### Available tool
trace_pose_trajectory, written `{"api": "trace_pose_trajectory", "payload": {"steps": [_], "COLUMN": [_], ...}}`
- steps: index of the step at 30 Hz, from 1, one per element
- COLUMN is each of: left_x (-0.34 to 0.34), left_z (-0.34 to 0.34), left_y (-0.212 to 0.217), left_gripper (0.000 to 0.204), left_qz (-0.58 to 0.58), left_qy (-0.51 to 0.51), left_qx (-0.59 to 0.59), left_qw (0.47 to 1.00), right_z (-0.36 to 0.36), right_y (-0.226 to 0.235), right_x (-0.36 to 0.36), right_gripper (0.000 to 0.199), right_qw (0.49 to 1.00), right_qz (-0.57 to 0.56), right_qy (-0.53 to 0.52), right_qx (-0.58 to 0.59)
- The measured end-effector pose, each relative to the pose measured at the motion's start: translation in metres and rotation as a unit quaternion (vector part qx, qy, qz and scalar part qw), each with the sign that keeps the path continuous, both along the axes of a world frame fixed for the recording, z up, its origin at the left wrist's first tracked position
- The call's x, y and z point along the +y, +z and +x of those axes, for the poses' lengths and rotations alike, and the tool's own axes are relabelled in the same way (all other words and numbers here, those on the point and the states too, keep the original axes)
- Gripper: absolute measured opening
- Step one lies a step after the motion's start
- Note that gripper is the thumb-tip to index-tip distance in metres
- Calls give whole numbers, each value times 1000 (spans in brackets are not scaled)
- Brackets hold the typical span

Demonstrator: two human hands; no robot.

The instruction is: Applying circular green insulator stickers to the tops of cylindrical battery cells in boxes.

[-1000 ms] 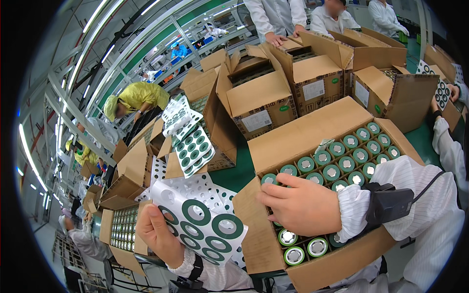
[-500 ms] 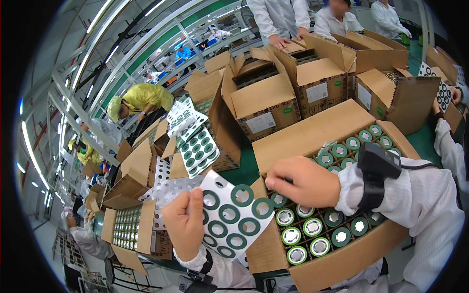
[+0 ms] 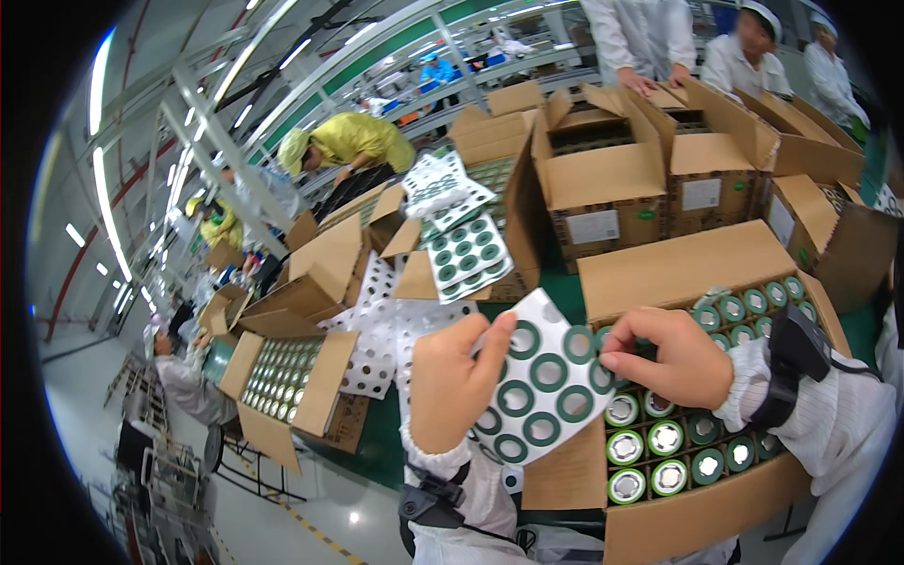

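My left hand (image 3: pixel 457 381) grips a white sheet of dark green ring stickers (image 3: pixel 541 381) by its left edge, fingers curled tight around it and the thumb pressed flat on its face, holding it tilted just above the near-left corner of an open cardboard box (image 3: pixel 697 513). My right hand (image 3: pixel 669 353) reaches across to the sheet's upper right edge, thumb and forefinger pinched narrow on one green ring there; whether the ring is already lifted free I cannot tell. A black strap device (image 3: pixel 786 363) sits on my right wrist over a white sleeve. The box below my hands is packed with upright cylindrical cells (image 3: pixel 664 438): the nearer rows show bare metal tops inside green rims, while rows farther back carry green rings. To the left, spent white sheets with empty round holes (image 3: pixel 377 334) lie on the green table (image 3: pixel 377 452), near another open box of cells (image 3: pixel 282 372). More cardboard boxes (image 3: pixel 603 184) stand behind, and people in white coats (image 3: pixel 640 38) work at the far side.
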State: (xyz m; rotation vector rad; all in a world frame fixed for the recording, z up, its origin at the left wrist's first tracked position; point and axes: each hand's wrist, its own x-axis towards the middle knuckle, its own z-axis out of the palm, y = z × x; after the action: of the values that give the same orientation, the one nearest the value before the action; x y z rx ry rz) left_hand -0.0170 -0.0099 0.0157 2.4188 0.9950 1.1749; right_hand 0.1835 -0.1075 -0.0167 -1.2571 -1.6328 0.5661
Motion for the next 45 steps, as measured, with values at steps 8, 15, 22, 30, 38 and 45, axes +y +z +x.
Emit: {"api": "trace_pose_trajectory", "payload": {"steps": [8,15,22,30,38,45], "left_x": [3,4,8,4,3,5], "left_z": [-9,-14,-28,-24,-26,-25], "left_y": [-3,1,1,2,3,2], "left_gripper": [38,36,42,42,43,42], "left_qz": [-9,11,15,-3,2,-1], "left_qy": [-9,34,65,44,62,59], "left_qx": [3,-45,-123,-143,-138,-140], "left_qw": [1000,998,990,989,988,988], "right_z": [-2,0,19,24,29,17], "right_y": [4,3,-9,-1,2,-5], "right_x": [-5,-2,14,6,5,-8], "right_gripper": [9,6,19,24,31,22], "right_qw": [999,987,998,987,983,991], "right_qz": [14,159,-58,-124,-179,-124], "right_qy": [10,9,5,23,19,3], "right_qx": [-29,-7,-16,-97,30,-60]}}
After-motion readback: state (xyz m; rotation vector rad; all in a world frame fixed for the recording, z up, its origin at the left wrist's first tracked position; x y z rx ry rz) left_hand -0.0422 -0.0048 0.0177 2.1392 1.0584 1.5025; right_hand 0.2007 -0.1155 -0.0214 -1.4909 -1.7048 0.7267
